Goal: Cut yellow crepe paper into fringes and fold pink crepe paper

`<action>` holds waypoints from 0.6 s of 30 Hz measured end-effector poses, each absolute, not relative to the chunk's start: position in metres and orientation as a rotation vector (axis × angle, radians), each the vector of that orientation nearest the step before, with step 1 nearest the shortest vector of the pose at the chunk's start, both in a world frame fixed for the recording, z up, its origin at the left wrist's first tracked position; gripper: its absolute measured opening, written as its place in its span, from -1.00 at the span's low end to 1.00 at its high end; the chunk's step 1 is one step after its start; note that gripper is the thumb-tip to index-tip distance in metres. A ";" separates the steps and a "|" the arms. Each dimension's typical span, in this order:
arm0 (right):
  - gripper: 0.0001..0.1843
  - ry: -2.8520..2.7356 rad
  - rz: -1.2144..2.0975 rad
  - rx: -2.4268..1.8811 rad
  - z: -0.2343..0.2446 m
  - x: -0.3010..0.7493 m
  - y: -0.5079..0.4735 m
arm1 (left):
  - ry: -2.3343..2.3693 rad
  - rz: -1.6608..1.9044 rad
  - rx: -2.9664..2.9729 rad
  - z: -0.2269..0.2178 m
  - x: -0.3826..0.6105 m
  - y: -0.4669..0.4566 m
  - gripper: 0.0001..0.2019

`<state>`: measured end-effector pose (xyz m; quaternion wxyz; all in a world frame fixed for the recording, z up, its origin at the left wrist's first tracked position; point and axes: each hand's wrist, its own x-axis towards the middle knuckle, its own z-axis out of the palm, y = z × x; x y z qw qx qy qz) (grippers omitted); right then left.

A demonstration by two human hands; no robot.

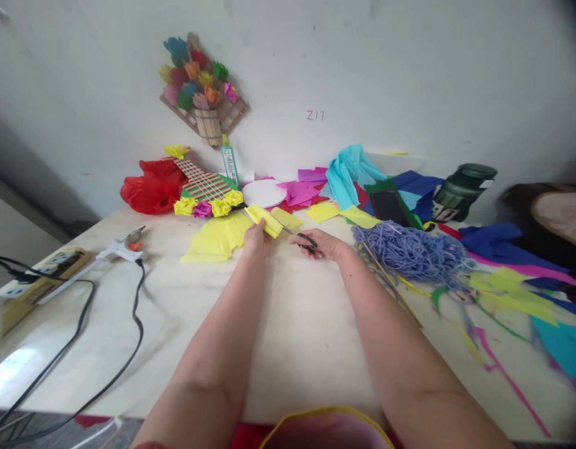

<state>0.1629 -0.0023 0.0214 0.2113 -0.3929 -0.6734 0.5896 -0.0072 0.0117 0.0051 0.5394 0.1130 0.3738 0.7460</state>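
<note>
Forward on extended arms (217,330), left hand (256,238) holds folded yellow paper (268,221), right hand (324,244) scissors (307,239).

Over the bench (311,330), paper (263,219) is held left of scissors (308,242); far left, a glue gun (122,251) is set near a power strip (58,271); right, yarn (409,254) is heaped before a bottle (462,192); behind, flowers (194,78) are wall-hung.

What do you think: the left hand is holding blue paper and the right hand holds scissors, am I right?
Not quite: the paper in the left hand is yellow, not blue, as the head view shows. The right hand does hold scissors.
</note>
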 end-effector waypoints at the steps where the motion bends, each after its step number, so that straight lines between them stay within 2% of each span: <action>1: -0.65 -1.870 1.637 -1.092 0.021 0.163 -0.003 | 0.891 1.771 0.268 0.005 -0.007 0.012 -0.90; 18: -0.68 -1.849 1.625 -1.125 0.021 0.162 -0.003 | 0.890 1.759 0.296 0.006 -0.008 0.011 -0.90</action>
